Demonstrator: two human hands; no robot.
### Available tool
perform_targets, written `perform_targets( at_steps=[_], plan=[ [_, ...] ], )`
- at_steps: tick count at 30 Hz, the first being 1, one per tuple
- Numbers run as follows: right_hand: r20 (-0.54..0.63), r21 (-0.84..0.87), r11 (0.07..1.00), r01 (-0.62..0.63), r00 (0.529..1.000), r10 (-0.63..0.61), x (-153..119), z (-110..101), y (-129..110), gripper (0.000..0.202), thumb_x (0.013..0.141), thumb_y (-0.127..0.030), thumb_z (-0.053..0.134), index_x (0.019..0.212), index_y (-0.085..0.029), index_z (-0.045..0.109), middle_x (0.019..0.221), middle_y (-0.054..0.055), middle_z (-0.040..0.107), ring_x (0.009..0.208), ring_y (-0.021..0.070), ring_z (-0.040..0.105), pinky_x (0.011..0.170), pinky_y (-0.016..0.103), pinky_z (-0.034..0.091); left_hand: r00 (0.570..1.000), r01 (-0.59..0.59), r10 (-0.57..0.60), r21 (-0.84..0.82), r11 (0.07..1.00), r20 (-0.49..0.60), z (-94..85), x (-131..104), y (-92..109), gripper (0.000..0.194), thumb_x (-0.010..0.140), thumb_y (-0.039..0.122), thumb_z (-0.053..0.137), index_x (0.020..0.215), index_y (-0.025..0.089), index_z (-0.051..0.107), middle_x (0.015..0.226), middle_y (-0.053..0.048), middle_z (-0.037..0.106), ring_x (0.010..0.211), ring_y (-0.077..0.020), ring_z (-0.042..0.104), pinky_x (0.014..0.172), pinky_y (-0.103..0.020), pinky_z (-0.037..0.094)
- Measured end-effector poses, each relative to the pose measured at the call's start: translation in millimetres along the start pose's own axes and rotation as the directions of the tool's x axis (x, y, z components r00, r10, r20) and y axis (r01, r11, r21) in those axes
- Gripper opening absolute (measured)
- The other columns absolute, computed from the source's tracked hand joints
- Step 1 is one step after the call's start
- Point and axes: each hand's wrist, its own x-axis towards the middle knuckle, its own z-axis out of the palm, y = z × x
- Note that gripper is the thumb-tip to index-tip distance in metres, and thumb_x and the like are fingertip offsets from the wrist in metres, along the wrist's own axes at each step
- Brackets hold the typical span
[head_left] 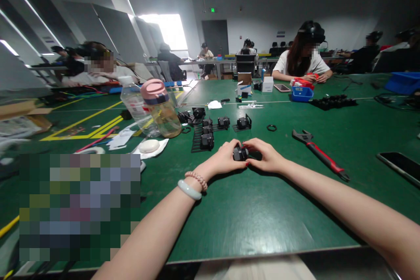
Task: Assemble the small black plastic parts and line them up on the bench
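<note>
My left hand (pixel 226 156) is closed around a small black plastic part (pixel 239 154) with a faceted body, held just above the green table. From the other side my right hand (pixel 265 154) curves in, thumb and fingertips pinched at the part's right edge. The fingers hide some of the part. Beyond my hands stand similar black parts with slotted plates, one by itself (pixel 243 122) and several grouped to the left (pixel 206 141). A black ring nut (pixel 271 127) lies flat past my right hand. To the right rests an adjustable wrench (pixel 323 157) with a red and black handle.
A pink-lidded bottle (pixel 160 111) and a clear plastic bottle (pixel 133 100) stand at the left. A phone (pixel 402 166) lies at the right edge. Farther back are a blue bin (pixel 302 93), small white boxes (pixel 267 84) and a person (pixel 300 59) seated across the table.
</note>
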Motion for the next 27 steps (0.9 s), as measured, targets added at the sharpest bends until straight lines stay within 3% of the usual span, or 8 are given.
perform_targets(
  at_steps=[15, 27],
  plan=[
    [-0.002, 0.035, 0.999, -0.024, 1.0, 0.025, -0.3, -0.4, 0.8, 0.045, 0.069, -0.017, 0.059, 0.111, -0.02, 0.045, 0.102, 0.007, 0.051, 0.093, 0.0171, 0.052, 0.079, 0.033, 0.048, 1.0, 0.009, -0.008, -0.015, 1.0, 0.028, -1.0, -0.4, 0.6, 0.05, 0.058, 0.043, 0.06, 0.1, 0.02, 0.047, 0.092, -0.004, 0.051, 0.085, -0.0204, 0.049, 0.075, -0.033, 0.04],
    [0.0, -0.07, 0.997, 0.017, 1.0, -0.017, 0.3, -2.1, -0.2, 0.042, 0.07, -0.022, 0.06, 0.109, -0.019, 0.048, 0.102, 0.008, 0.054, 0.092, 0.0184, 0.052, 0.079, 0.034, 0.046, 1.0, -0.012, 0.013, -0.033, 0.999, 0.024, -0.3, -0.9, -2.9, 0.054, 0.059, 0.043, 0.061, 0.105, 0.021, 0.044, 0.094, -0.004, 0.049, 0.086, -0.0204, 0.048, 0.077, -0.035, 0.04]
  ],
)
